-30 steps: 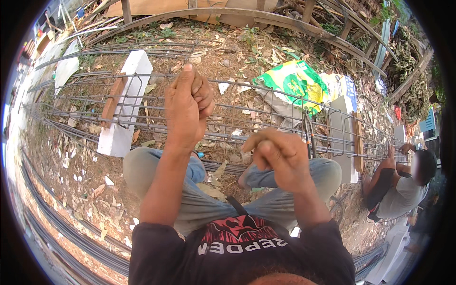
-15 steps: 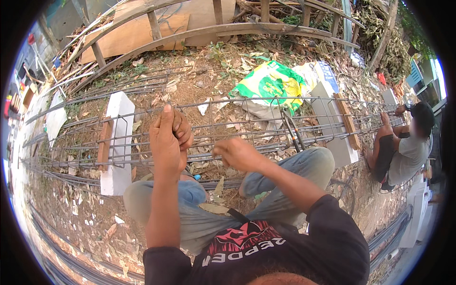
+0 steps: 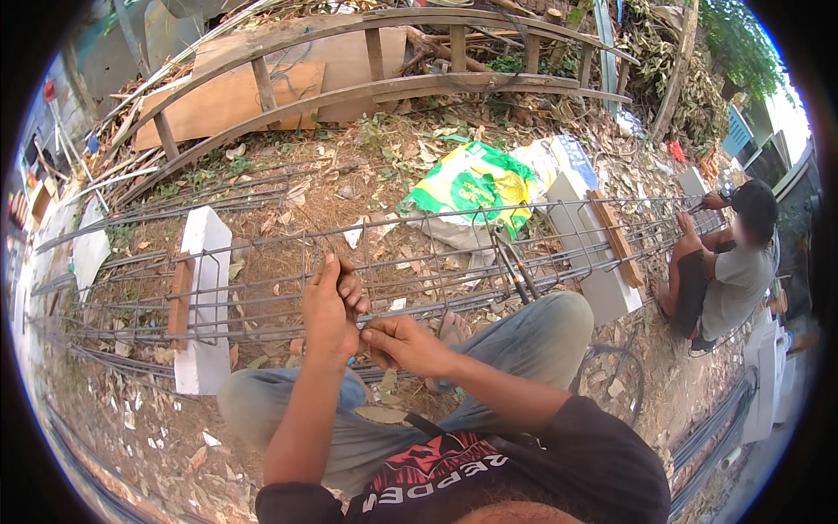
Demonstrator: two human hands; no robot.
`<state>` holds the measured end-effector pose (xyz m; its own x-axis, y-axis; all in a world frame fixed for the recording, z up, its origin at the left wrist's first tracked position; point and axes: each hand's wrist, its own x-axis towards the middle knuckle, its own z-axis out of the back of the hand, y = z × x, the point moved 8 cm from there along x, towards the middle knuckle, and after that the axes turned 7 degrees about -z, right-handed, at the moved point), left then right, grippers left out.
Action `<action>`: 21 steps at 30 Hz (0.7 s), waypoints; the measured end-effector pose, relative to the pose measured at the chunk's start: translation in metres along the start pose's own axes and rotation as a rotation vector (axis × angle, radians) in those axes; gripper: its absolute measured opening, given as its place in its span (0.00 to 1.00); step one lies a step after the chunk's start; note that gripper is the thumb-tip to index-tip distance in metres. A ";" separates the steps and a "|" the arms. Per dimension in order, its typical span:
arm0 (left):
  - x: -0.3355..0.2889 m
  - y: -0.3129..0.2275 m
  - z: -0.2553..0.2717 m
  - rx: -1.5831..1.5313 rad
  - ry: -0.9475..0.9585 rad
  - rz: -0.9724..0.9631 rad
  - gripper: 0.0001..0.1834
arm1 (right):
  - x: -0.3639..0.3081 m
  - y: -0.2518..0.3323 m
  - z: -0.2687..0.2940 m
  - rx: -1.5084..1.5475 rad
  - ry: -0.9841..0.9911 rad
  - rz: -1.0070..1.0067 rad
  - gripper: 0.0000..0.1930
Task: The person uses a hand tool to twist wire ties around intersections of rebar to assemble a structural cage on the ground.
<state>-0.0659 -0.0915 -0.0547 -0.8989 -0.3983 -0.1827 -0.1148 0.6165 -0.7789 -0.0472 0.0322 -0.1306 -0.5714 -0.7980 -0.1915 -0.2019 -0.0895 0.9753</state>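
Note:
A long rebar cage (image 3: 419, 262) of thin steel bars and square stirrups stretches crosswise before my knees. My left hand (image 3: 333, 306) is raised at its near side, fingers curled and thumb pointing up. Whatever those fingers hold, if anything, is hidden. Close beside its wrist, my right hand (image 3: 403, 343) pinches with thumb and fingertips at the lower near bars; the thing in the pinch is too small to name. A pair of long-handled pincers (image 3: 515, 269) leans in the cage to the right of my hands.
White blocks (image 3: 202, 297) with wooden strips (image 3: 615, 237) hold up the cage on both sides. A green and yellow sack (image 3: 476, 188) lies beyond it. A wooden ladder-like frame (image 3: 375, 54) stands at the back. Another person (image 3: 738, 271) crouches at the cage's right end.
My right hand has come left and down to the near bars, close to my left hand. The left hand has dropped lower, and the view has shifted slightly.

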 end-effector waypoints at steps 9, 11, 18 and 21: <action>0.012 -0.052 0.029 -0.127 -0.119 -0.130 0.19 | -0.066 0.139 0.055 -0.798 -0.688 0.644 0.09; 0.004 -0.064 0.014 -0.057 -0.019 -0.263 0.20 | -0.046 0.155 0.068 -0.742 -0.698 0.484 0.11; 0.018 -0.131 0.065 -0.184 -0.140 -0.413 0.20 | -0.039 0.070 -0.063 -0.554 0.267 0.126 0.14; 0.016 -0.165 0.109 -0.442 -0.168 -0.504 0.18 | -0.029 0.061 -0.016 -0.190 0.018 0.120 0.12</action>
<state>-0.0156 -0.2739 0.0055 -0.6170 -0.7868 0.0187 -0.6949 0.5334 -0.4823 -0.0304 0.0400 -0.0635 -0.5678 -0.8199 -0.0729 0.0208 -0.1028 0.9945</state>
